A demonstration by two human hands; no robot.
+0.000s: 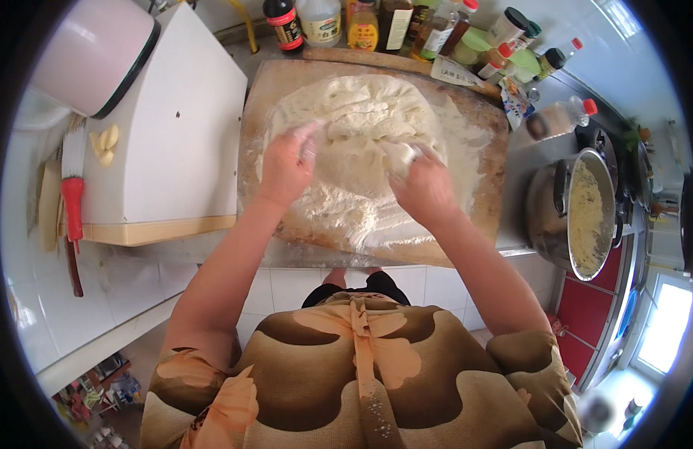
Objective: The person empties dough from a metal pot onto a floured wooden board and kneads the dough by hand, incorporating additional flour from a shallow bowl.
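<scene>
A large, soft mass of pale dough spreads over a floured wooden board. Its top is lumpy and folded, and loose flour lies along its near side. My left hand is at the dough's left edge, blurred by motion, with floury fingers apart and nothing seen in them. On the near right of the dough, my right hand has its fingers closed around a whitish flap of it. Blur hides the exact fingertips of both hands.
Behind the board lie a rolling pin and several sauce bottles. To the right stands a steel pot with yellowish crumbly contents, near a tipped bottle. A white box-like unit with garlic cloves borders the left.
</scene>
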